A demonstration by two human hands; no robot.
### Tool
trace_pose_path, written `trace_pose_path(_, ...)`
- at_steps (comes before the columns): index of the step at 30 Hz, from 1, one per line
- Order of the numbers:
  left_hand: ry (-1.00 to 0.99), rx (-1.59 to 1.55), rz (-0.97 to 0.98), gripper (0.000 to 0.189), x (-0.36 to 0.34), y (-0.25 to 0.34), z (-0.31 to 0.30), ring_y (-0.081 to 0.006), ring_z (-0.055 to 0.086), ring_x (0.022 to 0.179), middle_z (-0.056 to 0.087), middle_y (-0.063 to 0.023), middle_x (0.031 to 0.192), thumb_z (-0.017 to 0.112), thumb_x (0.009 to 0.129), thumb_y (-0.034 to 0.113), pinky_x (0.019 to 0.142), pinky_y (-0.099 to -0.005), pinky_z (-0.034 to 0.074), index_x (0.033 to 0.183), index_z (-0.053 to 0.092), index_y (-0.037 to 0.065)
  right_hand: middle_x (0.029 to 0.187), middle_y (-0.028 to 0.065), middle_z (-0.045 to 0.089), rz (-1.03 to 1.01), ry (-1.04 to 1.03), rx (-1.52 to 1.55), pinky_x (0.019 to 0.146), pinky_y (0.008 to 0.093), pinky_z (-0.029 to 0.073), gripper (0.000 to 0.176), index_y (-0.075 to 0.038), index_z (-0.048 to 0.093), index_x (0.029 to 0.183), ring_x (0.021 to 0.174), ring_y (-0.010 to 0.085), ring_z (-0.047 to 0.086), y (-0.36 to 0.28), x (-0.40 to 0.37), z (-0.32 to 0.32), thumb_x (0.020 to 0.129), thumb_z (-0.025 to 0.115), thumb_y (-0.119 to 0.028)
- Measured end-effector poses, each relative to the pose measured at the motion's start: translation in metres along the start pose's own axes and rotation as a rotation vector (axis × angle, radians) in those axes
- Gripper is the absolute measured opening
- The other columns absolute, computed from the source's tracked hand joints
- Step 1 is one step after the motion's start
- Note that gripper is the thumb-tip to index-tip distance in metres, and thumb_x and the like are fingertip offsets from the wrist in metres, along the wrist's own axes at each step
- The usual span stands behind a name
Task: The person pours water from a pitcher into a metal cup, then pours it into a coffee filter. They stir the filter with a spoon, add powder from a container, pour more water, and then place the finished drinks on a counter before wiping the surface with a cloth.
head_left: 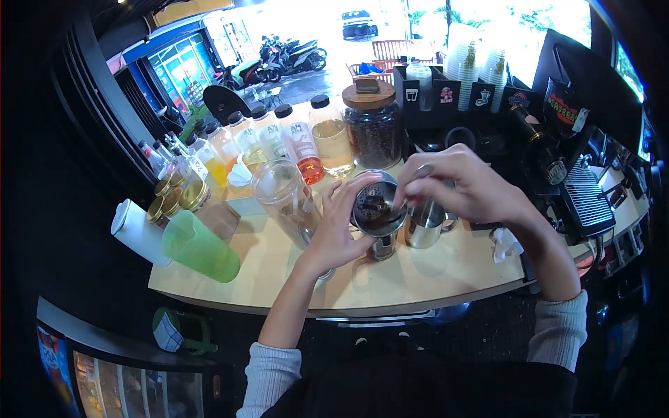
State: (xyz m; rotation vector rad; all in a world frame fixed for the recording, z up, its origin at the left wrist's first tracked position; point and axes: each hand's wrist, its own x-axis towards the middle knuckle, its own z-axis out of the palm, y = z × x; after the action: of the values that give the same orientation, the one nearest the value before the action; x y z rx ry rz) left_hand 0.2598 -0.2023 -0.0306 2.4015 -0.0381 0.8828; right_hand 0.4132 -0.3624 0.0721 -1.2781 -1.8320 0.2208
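My left hand (338,226) is curled round a round metal cup (380,203), its mouth tipped toward me. Dark patches and small dots, perhaps holes, show inside it. Above the cup's right edge, my right hand (453,184) pinches a metal spoon (424,170); its rounded end sticks up past the fingers and the lower part is hidden at the cup. Another metal vessel (382,247) shows just below the cup. Close by on the right stands a steel milk pitcher (424,228). A tall clear jug (279,184) is left of my left hand, partly behind it.
Bottles with black caps (300,143) line the back of the wooden counter (432,282), beside a wood-lidded jar of coffee beans (373,132). At left are a green pitcher (201,247) and gold-lidded jars (202,198). A crumpled tissue (506,244) and coffee machine (589,195) are right.
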Motion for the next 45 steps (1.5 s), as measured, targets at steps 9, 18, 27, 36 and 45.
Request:
trace_pose_path(9, 0.035, 0.043, 0.029, 0.082, -0.004, -0.006, 0.008, -0.026, 0.038, 0.128, 0.044, -0.0104, 0.133, 0.071, 0.059, 0.017, 0.109, -0.048, 0.014, 0.133, 0.034, 0.012, 0.071, 0.0061, 0.062, 0.011, -0.168, -0.091, 0.061, 0.0266, 0.049, 0.018, 0.003, 0.058, 0.086, 0.064, 0.0142, 0.06, -0.001, 0.022, 0.002, 0.092, 0.05, -0.012)
trace_pose_path(18, 0.056, 0.009, 0.016, 0.08, -0.001, -0.003, 0.004, -0.0282, 0.038, 0.128, 0.045, -0.012, 0.132, 0.071, 0.061, 0.018, 0.11, -0.0479, 0.015, 0.132, 0.035, 0.012, 0.073, 0.006, 0.062, 0.075, -0.073, 0.053, 0.059, 0.0239, 0.048, 0.019, 0.003, 0.058, 0.084, 0.063, 0.0111, 0.059, 0.01, 0.026, 0.0, 0.093, 0.048, -0.01)
trace_pose_path(27, 0.05, 0.022, 0.016, 0.079, -0.002, -0.003, 0.003, -0.0286, 0.039, 0.127, 0.045, -0.0112, 0.133, 0.073, 0.064, 0.019, 0.109, -0.0479, 0.015, 0.133, 0.035, 0.014, 0.074, 0.0048, 0.063, 0.145, -0.059, 0.102, 0.06, 0.0222, 0.048, 0.019, 0.003, 0.057, 0.084, 0.066, 0.0083, 0.059, 0.009, 0.021, 0.004, 0.094, 0.047, -0.011)
trace_pose_path(36, 0.05, -0.008, 0.016, 0.079, 0.0, -0.005, 0.007, -0.0279, 0.039, 0.127, 0.046, -0.0104, 0.132, 0.074, 0.064, 0.018, 0.109, -0.0489, 0.015, 0.133, 0.035, 0.015, 0.071, 0.0043, 0.063, 0.095, 0.02, 0.142, 0.057, 0.023, 0.048, 0.024, 0.004, 0.059, 0.085, 0.061, 0.0069, 0.058, 0.013, 0.016, 0.014, 0.094, 0.05, -0.017)
trace_pose_path(45, 0.026, -0.061, -0.02, 0.078, 0.002, -0.007, 0.005, -0.0278, 0.039, 0.127, 0.045, -0.0102, 0.132, 0.073, 0.064, 0.017, 0.109, -0.0476, 0.016, 0.132, 0.035, 0.013, 0.072, 0.0046, 0.063, 0.09, 0.16, 0.15, 0.057, 0.0224, 0.048, 0.025, 0.005, 0.058, 0.085, 0.062, 0.0079, 0.058, 0.024, 0.013, 0.011, 0.095, 0.049, -0.016)
